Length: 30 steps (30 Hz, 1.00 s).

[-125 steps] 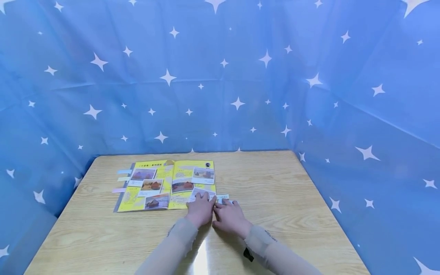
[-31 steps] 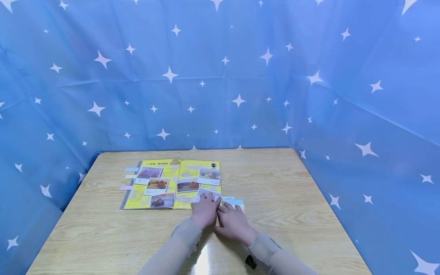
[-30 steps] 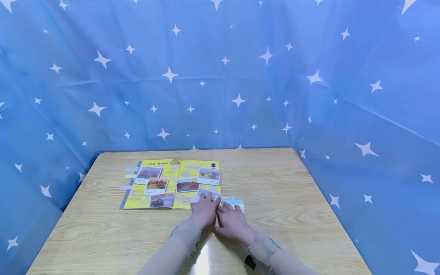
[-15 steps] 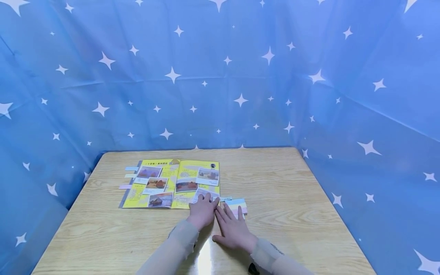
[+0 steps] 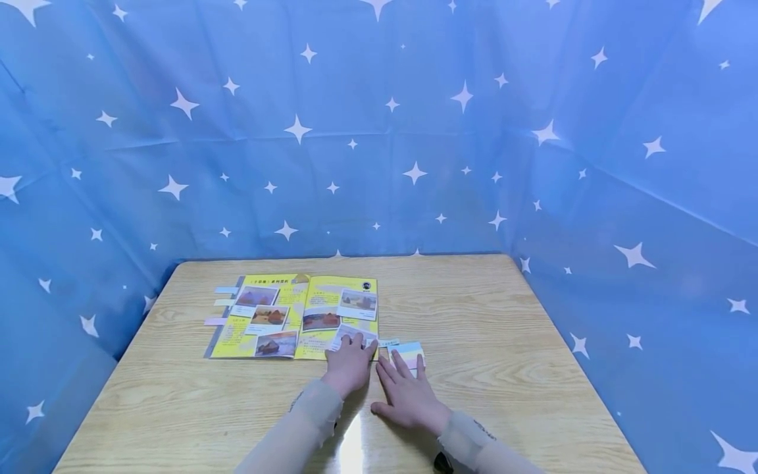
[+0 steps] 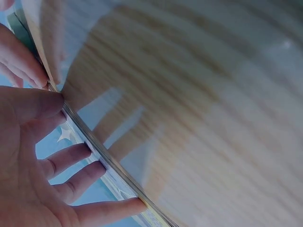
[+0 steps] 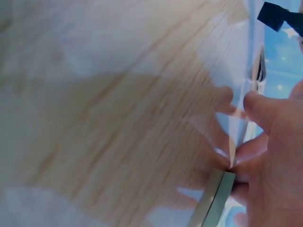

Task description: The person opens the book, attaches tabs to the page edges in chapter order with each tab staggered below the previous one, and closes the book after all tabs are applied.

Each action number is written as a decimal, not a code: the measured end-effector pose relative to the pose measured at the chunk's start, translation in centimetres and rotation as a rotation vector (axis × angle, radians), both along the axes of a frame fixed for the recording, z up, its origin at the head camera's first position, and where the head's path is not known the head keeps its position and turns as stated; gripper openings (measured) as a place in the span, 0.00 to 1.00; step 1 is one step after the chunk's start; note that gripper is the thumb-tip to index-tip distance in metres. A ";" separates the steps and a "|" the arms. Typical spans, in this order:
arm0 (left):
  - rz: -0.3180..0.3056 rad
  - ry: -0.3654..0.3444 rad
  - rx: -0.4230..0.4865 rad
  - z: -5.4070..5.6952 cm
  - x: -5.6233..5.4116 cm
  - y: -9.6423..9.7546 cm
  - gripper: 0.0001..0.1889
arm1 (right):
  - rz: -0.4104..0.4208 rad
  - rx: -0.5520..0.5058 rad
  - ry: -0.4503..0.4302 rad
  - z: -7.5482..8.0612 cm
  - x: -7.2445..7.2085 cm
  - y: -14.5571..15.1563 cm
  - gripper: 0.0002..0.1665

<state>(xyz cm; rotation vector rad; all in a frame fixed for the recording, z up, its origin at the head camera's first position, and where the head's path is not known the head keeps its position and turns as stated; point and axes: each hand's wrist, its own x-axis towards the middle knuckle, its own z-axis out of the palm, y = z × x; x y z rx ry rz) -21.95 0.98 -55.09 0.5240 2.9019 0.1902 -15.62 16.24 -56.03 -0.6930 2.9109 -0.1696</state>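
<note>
An open yellow magazine with printed pictures lies on the table. My left hand rests on its lower right corner, fingers stretched over the page; in the left wrist view the fingertips press along the page edges. A pale blue sticky tab juts from the right edge. Just right of the magazine lies a pad of striped blue, white and pink sticky notes. My right hand has its fingers spread, fingertips over the pad's near part. In the right wrist view the pad's greenish side shows below the fingers.
More sticky tabs stick out from the magazine's left edge. The wooden table reaches back to a blue star-printed curtain, which also runs along both sides.
My right hand has drawn slightly back and right, its fingers spreading apart. More of the sticky-note pad shows, now further right. My left hand stays on the page corner.
</note>
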 end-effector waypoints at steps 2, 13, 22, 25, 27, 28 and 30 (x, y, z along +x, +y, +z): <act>0.002 -0.003 0.001 0.0 0.0 0.2 0.23 | -0.004 -0.010 0.002 0.0 -0.1 0.0 0.49; 0.029 0.010 0.019 -0.5 -0.8 0.7 0.22 | -0.072 -0.091 -0.072 0.7 -1.7 -1.5 0.57; 0.010 0.030 0.020 -0.5 -2.1 1.0 0.22 | -0.073 -0.048 -0.074 0.8 -2.9 -1.4 0.55; 0.005 0.034 0.028 -0.5 -2.1 0.9 0.24 | -0.068 -0.019 -0.056 0.8 -2.9 -1.4 0.53; 0.007 0.034 0.030 -0.5 -1.9 0.7 0.25 | -0.057 -0.007 -0.044 0.8 -2.9 -1.5 0.53; 0.010 0.039 0.037 -0.6 -1.8 0.5 0.25 | -0.052 -0.004 -0.039 0.9 -2.9 -1.6 0.52; 0.002 0.059 0.045 -0.6 -1.7 0.2 0.24 | -0.047 -0.002 -0.026 1.0 -3.0 -1.7 0.52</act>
